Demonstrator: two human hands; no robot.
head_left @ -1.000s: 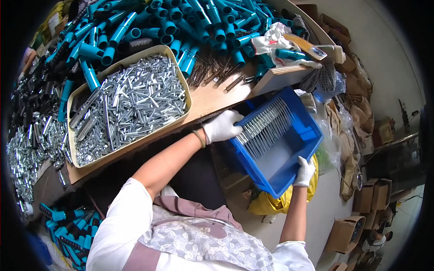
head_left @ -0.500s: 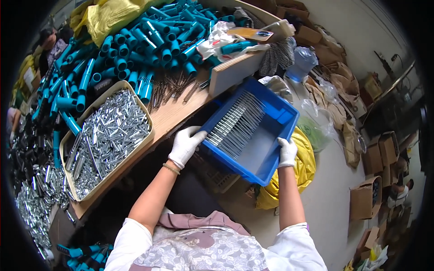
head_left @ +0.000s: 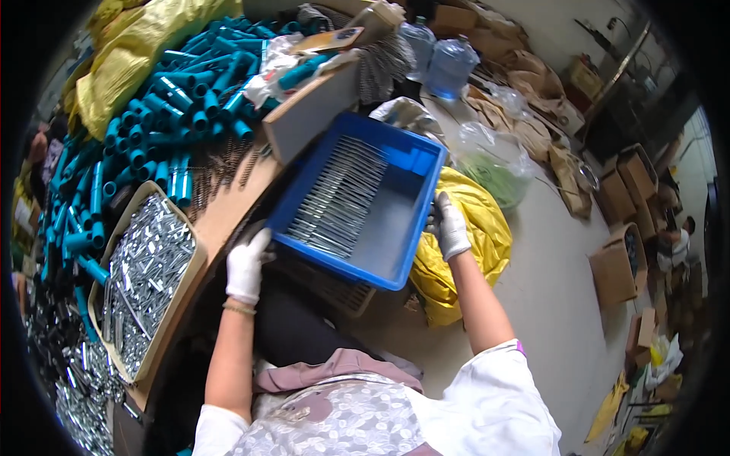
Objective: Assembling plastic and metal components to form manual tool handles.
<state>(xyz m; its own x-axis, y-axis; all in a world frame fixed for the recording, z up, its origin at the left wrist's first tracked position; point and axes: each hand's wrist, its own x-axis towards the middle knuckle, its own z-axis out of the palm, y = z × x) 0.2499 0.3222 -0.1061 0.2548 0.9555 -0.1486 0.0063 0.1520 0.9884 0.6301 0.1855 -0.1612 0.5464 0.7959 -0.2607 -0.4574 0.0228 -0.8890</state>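
A blue plastic crate (head_left: 420,153) sits before me, tilted in view, with a row of thin silvery metal rods (head_left: 338,199) lined up along its left side. My left hand (head_left: 245,270), in a white glove, is just outside the crate's near left corner, thumb and fingers apart, holding nothing. My right hand (head_left: 452,228), gloved too, is beside the crate's right wall in front of a yellow sack (head_left: 479,247). Its fingers are spread and do not wrap the rim; whether they touch the wall is hard to tell.
Left, a wooden table (head_left: 238,199) carries a beige tray (head_left: 199,254) of small metal parts, brown springs (head_left: 220,171) and heaped teal tubes (head_left: 163,99). A board (head_left: 312,114) stands at its edge. Under the crate is a beige basket (head_left: 346,296). Cardboard boxes (head_left: 617,266) stand right.
Both hands have let go of the crate's rim and opened. The left moved away from its corner. The crate appears further left as the view shifted.
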